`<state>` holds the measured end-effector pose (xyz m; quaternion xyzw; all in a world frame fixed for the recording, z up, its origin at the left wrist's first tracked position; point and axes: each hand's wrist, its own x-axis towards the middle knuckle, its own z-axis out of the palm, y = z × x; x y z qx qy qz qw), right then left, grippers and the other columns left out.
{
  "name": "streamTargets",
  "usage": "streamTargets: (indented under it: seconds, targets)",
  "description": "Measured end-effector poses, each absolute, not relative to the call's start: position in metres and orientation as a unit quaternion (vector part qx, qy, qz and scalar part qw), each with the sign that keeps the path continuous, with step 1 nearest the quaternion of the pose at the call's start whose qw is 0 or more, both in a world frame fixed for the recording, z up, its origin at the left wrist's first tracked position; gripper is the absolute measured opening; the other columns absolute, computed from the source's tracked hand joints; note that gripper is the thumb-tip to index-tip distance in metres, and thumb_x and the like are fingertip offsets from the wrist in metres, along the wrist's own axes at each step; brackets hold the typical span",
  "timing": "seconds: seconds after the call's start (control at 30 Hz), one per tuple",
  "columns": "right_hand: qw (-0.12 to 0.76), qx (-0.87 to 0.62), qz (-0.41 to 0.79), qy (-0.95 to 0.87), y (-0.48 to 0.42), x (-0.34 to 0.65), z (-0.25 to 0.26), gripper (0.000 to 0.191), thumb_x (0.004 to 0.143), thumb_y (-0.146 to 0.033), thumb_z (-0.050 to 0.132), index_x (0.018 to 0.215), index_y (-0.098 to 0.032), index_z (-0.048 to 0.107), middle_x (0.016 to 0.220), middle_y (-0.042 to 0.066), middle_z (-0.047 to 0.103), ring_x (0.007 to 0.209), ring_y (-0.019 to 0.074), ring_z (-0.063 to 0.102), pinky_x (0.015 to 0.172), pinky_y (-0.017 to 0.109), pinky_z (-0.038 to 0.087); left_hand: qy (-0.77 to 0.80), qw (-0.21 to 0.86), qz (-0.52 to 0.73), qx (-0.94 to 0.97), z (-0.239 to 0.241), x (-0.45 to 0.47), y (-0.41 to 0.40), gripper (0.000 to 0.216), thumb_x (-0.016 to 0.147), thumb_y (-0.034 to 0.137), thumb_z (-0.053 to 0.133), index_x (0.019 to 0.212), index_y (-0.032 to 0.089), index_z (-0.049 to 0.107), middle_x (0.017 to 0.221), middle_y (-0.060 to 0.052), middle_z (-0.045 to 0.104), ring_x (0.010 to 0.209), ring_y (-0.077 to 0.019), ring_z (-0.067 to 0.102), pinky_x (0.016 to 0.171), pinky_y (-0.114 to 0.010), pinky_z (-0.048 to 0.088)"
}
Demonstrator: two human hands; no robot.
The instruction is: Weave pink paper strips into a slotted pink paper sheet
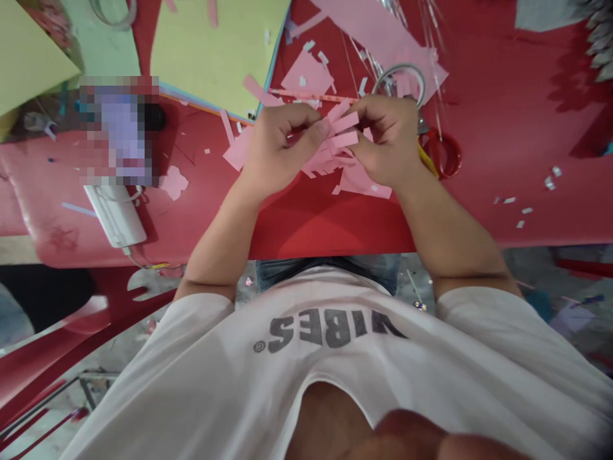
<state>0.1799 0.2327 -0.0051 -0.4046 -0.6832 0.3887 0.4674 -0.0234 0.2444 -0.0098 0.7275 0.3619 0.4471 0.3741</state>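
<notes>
A bunch of thin pink paper strips (336, 135) was held just above a glossy red tabletop (531, 115), between the two hands and near the table's front edge. The left hand (282, 144) pinched the strips between thumb and bent fingers. The right hand (390, 144) did the same from the other side, its fingers together and clamped on the strips. The hands were almost touching, and how the strips joined or crossed inside the grip was hidden by the fingers.

Directly under the hands lay loose pink paper offcuts (361, 182), with more pink scraps (306, 73) just ahead of them. A slim pink stick (311, 96) lay across the scraps, close behind the left hand. Red-handled scissors (443, 153) lay just beside the right hand, partly under it, and a thin silver metal ring (400, 80) stood behind that hand.

Farther left were stacked yellow-green card sheets (211, 51), a pink paper flower cutout (174, 182) and a white plastic power adapter (115, 214) with its cable. A pixelated object (119, 131) beside the adapter could not be made out. Tiny white paper bits (527, 210) lay to the right. Nothing lay between the hands and the strips.
</notes>
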Motion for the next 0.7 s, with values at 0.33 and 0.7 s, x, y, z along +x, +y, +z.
streamTargets:
  seconds: [0.33,0.7]
  targets:
    - [0.461,-0.427,0.386,-0.675,0.23,0.182,-0.006,0.007,0.077,-0.03,0.071,0.072,-0.033,0.068,0.07,-0.002,0.06,0.064,0.0188,0.048,0.064,0.037,0.04,0.372,0.348,0.45,0.733,-0.002,-0.023,0.238,0.03,0.093,0.051,0.065,0.077,0.026,0.069,0.065,0.001,0.061,0.058,-0.0126,0.048,0.057,-0.032,0.038]
    - [0.485,-0.403,0.376,-0.679,0.231,0.177,-0.007,0.007,0.076,-0.032,0.075,0.073,-0.03,0.068,0.066,-0.002,0.06,0.061,0.0154,0.049,0.06,0.035,0.04,0.377,0.34,0.48,0.716,0.006,-0.019,0.23,0.017,0.091,0.046,0.069,0.085,0.03,0.073,0.076,-0.002,0.068,0.068,-0.0187,0.062,0.065,-0.036,0.046]
